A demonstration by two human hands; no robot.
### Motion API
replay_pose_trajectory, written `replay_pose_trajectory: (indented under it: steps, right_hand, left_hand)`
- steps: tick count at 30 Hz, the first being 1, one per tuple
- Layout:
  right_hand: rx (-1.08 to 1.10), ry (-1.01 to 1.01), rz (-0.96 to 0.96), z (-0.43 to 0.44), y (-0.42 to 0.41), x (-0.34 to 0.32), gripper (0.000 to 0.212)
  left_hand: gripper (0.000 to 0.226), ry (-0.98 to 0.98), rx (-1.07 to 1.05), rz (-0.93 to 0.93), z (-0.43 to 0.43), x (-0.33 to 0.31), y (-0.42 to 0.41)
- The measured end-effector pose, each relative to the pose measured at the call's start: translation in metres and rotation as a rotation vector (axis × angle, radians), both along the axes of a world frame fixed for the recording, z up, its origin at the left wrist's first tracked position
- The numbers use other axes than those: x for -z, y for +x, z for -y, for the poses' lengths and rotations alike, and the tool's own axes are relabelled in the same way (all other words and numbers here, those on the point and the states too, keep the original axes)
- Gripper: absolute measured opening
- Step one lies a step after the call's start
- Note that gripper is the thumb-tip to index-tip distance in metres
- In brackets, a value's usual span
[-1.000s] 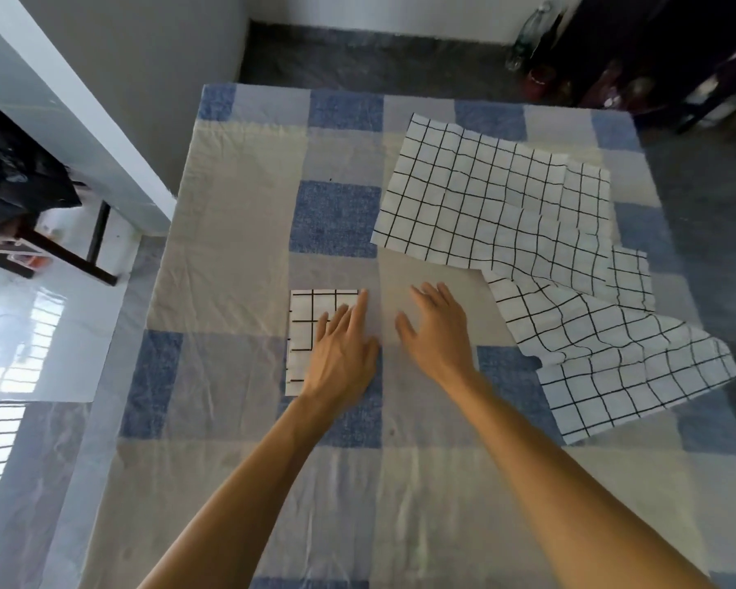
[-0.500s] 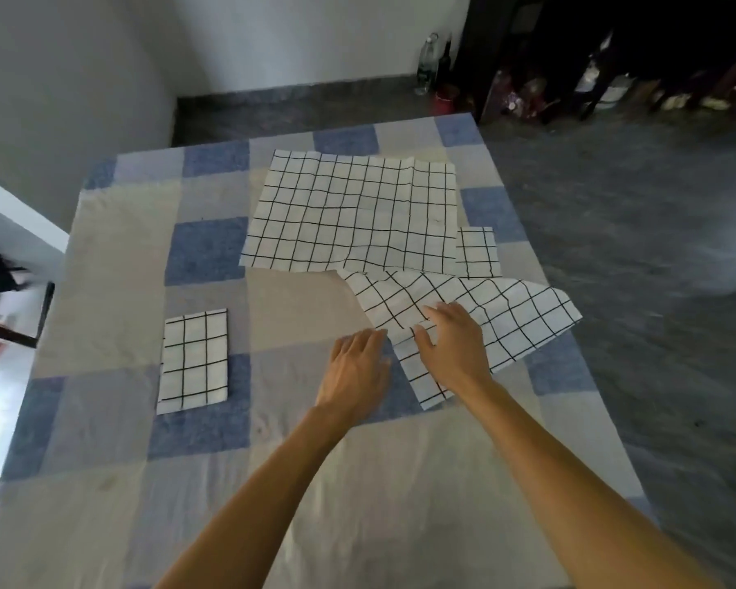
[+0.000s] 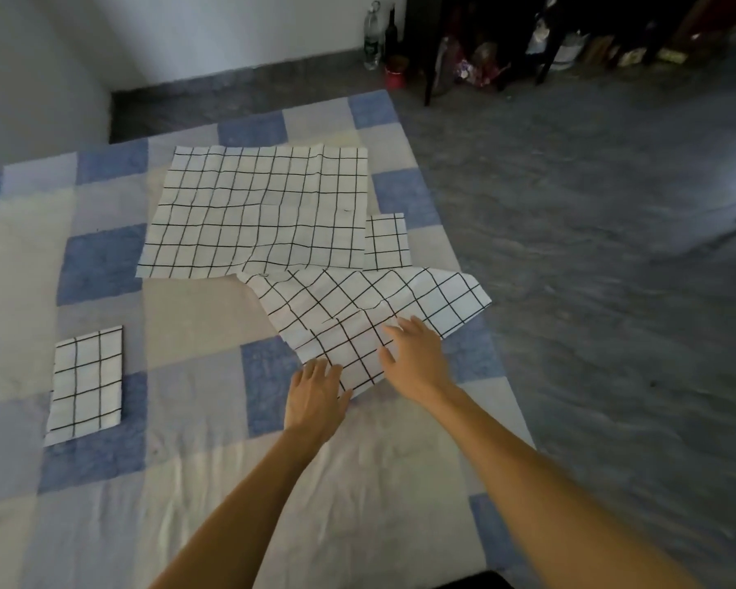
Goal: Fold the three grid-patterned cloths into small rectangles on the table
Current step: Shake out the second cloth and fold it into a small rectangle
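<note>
White cloth ruled with a black grid lies in three pieces on a worktop (image 3: 196, 482) covered in blue, grey and cream checks. The folded cloth (image 3: 86, 384), a small upright rectangle, sits alone at the left, well apart from the others. The flat cloth (image 3: 256, 210) is spread open at the far middle. Its near right corner meets the skewed cloth (image 3: 358, 308), which lies rumpled and turned at an angle toward the right edge of the worktop. A small gridded flap (image 3: 386, 242) shows beside the flat cloth; which cloth it belongs to cannot be told. Both of the person's hands reach to the skewed cloth. The left hand (image 3: 315, 397) rests at its near corner, fingers straight and close together, its grip holding nothing. The right hand (image 3: 417, 359) lies palm down on the cloth just beside it, grip spread, with fingers and thumb fanned across the fabric. Two bottles (image 3: 371, 36) stand on the grey floor by the far wall.
</note>
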State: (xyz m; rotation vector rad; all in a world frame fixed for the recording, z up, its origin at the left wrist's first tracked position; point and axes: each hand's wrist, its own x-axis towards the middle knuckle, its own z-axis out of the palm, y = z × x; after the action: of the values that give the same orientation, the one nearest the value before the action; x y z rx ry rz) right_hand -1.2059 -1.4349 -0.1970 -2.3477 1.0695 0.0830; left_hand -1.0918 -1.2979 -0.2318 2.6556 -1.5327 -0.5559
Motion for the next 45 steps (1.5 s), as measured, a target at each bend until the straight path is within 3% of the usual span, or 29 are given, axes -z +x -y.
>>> replay_pose_trajectory:
  steps: [4, 7, 10, 14, 22, 28, 31, 35, 41, 45]
  right_hand:
    - [-0.015, 0.039, 0.001, 0.000, -0.001, 0.009, 0.046]
    - [0.001, 0.030, 0.017, -0.001, -0.002, 0.012, 0.045]
    - [0.034, 0.023, 0.042, -0.004, -0.002, 0.013, 0.044]
    - [0.083, -0.001, 0.044, -0.016, -0.007, 0.016, 0.043]
    - [-0.081, 0.000, -0.081, -0.044, -0.001, -0.002, 0.060]
    - [0.094, -0.245, 0.173, -0.065, 0.024, -0.026, 0.023]
    - [0.066, -0.277, 0.194, -0.066, 0.031, -0.046, 0.024]
    - [0.034, -0.337, 0.238, -0.067, 0.052, -0.083, 0.021]
    - [-0.027, -0.450, 0.323, -0.076, 0.081, -0.145, 0.019]
    - [0.025, -0.467, 0.385, -0.085, 0.098, -0.179, 0.017]
  left_hand:
    - [0.034, -0.041, -0.015, 0.008, 0.001, 0.008, 0.005]
    - [0.011, -0.045, 0.045, 0.071, 0.006, 0.008, 0.014]
    - [0.024, 0.032, 0.166, 0.121, 0.011, 0.008, 0.028]
    - [0.018, 0.073, 0.242, 0.135, 0.012, 0.002, 0.034]
    - [0.012, -0.289, 0.108, -0.036, -0.003, -0.028, 0.038]
    - [0.017, -0.501, 0.074, -0.072, -0.017, -0.064, 0.056]
    - [0.023, -0.604, 0.126, -0.030, -0.028, -0.080, 0.061]
    - [0.050, -0.669, 0.269, 0.029, -0.035, -0.100, 0.070]
    - [0.027, -0.859, 0.282, 0.247, -0.038, -0.147, 0.110]
    - [0.046, -0.856, 0.306, 0.306, -0.040, -0.181, 0.118]
